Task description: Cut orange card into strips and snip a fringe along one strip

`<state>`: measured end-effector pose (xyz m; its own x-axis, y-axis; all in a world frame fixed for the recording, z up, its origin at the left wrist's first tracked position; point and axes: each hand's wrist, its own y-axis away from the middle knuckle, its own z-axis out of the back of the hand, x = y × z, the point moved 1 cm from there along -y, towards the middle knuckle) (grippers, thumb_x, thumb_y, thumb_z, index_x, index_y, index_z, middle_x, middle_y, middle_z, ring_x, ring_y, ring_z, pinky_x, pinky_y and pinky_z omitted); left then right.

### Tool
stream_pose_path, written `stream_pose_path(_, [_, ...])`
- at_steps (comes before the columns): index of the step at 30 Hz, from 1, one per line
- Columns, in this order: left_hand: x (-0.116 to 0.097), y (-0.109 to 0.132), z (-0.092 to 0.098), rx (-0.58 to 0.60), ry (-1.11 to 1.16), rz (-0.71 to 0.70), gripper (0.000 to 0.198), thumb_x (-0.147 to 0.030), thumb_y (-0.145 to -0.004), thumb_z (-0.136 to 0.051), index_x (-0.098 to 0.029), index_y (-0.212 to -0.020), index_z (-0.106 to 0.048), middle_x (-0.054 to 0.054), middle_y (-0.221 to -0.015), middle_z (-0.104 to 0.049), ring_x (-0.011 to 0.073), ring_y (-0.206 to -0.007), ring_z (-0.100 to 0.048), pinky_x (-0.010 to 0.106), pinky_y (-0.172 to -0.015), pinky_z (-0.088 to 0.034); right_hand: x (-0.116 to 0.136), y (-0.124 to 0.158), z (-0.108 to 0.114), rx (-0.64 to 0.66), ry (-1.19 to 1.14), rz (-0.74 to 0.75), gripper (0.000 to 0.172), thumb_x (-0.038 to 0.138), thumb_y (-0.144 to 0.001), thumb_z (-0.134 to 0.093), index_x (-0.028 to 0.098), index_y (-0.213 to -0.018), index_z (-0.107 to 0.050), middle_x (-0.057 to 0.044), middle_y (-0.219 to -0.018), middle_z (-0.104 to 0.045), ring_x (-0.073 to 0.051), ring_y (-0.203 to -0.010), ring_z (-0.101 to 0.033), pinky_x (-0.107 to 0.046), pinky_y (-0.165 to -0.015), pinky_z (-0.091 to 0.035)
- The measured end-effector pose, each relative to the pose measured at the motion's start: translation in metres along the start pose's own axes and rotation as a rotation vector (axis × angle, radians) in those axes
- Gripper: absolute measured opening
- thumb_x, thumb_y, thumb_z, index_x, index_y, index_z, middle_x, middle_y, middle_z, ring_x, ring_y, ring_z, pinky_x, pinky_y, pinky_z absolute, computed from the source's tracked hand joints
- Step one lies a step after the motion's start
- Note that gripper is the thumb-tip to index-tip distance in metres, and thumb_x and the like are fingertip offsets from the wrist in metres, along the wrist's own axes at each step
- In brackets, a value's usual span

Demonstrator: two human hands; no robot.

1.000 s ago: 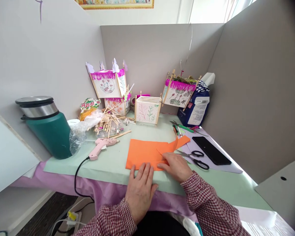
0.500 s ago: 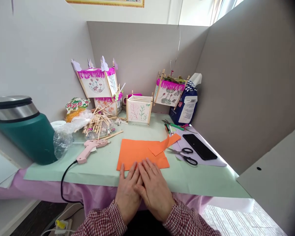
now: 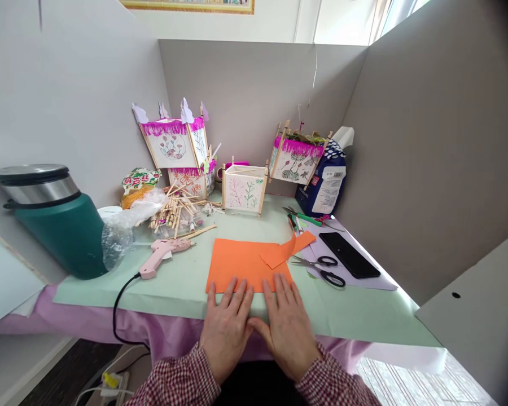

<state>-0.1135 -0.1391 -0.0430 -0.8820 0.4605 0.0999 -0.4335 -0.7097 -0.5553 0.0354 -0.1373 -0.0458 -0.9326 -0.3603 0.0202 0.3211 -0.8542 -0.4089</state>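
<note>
Head view, my left hand (image 3: 226, 327): flat, palm down, fingers spread, holding nothing; fingertips on the near edge of the orange paper (image 3: 241, 262).
My right hand (image 3: 288, 328): just beside the left, thumbs touching; also flat and empty, fingertips on the same edge.
Orange paper: on the surface (image 3: 178, 285) just beyond both hands, with a loose strip curling up at its far right.
Scissors (image 3: 322, 269): beyond my right hand, to its right.
Glue gun (image 3: 163, 255): beyond my left hand, to its left.

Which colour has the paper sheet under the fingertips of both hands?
The paper sheet is plain orange, clearest in the head view.
</note>
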Motion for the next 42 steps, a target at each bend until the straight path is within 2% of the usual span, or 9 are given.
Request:
stream_pose_path(8, [0.019, 0.019, 0.001, 0.0, -0.195, 0.022, 0.056, -0.046, -0.083, -0.042, -0.003, -0.12, -0.048, 0.02, -0.127, -0.046, 0.029, -0.119, -0.041, 0.046, -0.096, -0.034, -0.026, 0.012, -0.007, -0.086, 0.081, 0.059, 0.074, 0.06, -0.079, -0.037, 0.005, -0.129, -0.038, -0.02, -0.136, -0.033, -0.03, -0.128, -0.023, -0.046, -0.101, -0.028])
stream_pose_path(12, [0.029, 0.025, 0.01, -0.008, -0.189, 0.07, 0.053, -0.045, -0.083, -0.043, -0.004, -0.115, -0.052, 0.019, -0.123, -0.05, 0.0292, -0.117, -0.043, 0.047, -0.097, -0.033, -0.023, 0.012, -0.008, -0.108, 0.069, 0.067, 0.072, 0.059, -0.08, -0.039, 0.005, -0.129, -0.038, -0.02, -0.135, -0.035, -0.03, -0.128, -0.025, -0.047, -0.1, -0.029])
stream_pose_path(16, [0.041, 0.02, 0.024, -0.028, -0.081, 0.131, 0.037, -0.036, -0.084, -0.044, -0.011, -0.108, -0.058, 0.015, -0.115, -0.057, 0.028, -0.111, -0.049, 0.05, -0.098, -0.028, -0.024, 0.011, -0.008, -0.126, 0.051, 0.079, 0.07, 0.057, -0.08, -0.04, 0.004, -0.127, -0.04, -0.02, -0.132, -0.038, -0.031, -0.126, -0.029, -0.048, -0.099, -0.031])
stream_pose_path(18, [0.05, 0.014, 0.029, -0.025, -0.004, 0.168, 0.029, -0.031, -0.085, -0.043, -0.014, -0.102, -0.059, 0.012, -0.11, -0.06, 0.025, -0.104, -0.053, 0.048, -0.095, -0.032, -0.03, 0.009, -0.005, -0.139, 0.021, 0.076, 0.064, 0.055, -0.081, -0.041, 0.007, -0.124, -0.043, -0.018, -0.13, -0.043, -0.029, -0.123, -0.034, -0.046, -0.098, -0.033])
stream_pose_path(24, [0.068, -0.014, 0.03, 0.111, 0.17, 0.24, 0.042, -0.037, -0.076, -0.055, -0.018, -0.114, -0.051, 0.008, -0.109, -0.057, 0.0243, -0.097, -0.05, 0.04, -0.078, -0.04, -0.06, 0.003, 0.009, -0.241, -0.14, -0.095, 0.045, 0.045, -0.081, -0.047, 0.014, -0.113, -0.05, -0.012, -0.116, -0.054, -0.024, -0.108, -0.047, -0.04, -0.091, -0.04])
stream_pose_path(31, [0.073, -0.029, 0.028, 0.26, 0.418, 0.224, 0.011, -0.027, -0.077, -0.053, -0.02, -0.081, -0.06, 0.002, -0.08, -0.06, 0.0192, -0.081, -0.052, 0.034, -0.075, -0.038, -0.069, -0.005, 0.015, -0.184, -0.406, -0.261, 0.039, 0.033, -0.078, -0.05, 0.017, -0.114, -0.049, -0.005, -0.088, -0.061, -0.017, -0.076, -0.057, -0.032, -0.071, -0.047])
stream_pose_path(35, [0.079, -0.031, 0.031, 0.304, 0.49, 0.277, 0.016, -0.028, -0.08, -0.045, -0.019, -0.075, -0.058, 0.0, -0.071, -0.06, 0.0168, -0.072, -0.054, 0.031, -0.07, -0.038, -0.069, -0.012, 0.02, -0.11, -0.523, -0.332, 0.028, 0.031, -0.078, -0.048, 0.019, -0.102, -0.055, 0.0, -0.074, -0.06, -0.013, -0.061, -0.055, -0.027, -0.06, -0.045])
stream_pose_path(38, [0.079, -0.032, 0.028, 0.308, 0.455, 0.284, 0.017, -0.028, -0.082, -0.043, -0.019, -0.076, -0.057, 0.001, -0.073, -0.061, 0.0172, -0.072, -0.055, 0.03, -0.069, -0.037, -0.066, -0.016, 0.022, -0.051, -0.467, -0.336, 0.017, 0.033, -0.08, -0.045, 0.02, -0.084, -0.057, 0.001, -0.068, -0.059, -0.013, -0.06, -0.055, -0.024, -0.055, -0.041])
stream_pose_path(42, [0.074, -0.033, 0.019, 0.257, 0.313, 0.248, 0.017, -0.026, -0.084, -0.042, -0.019, -0.078, -0.056, 0.001, -0.075, -0.063, 0.0176, -0.073, -0.056, 0.033, -0.074, -0.035, -0.057, -0.017, 0.016, -0.077, -0.179, -0.294, 0.019, 0.028, -0.084, -0.039, 0.019, -0.072, -0.05, -0.001, -0.067, -0.057, -0.014, -0.063, -0.054, -0.025, -0.056, -0.037])
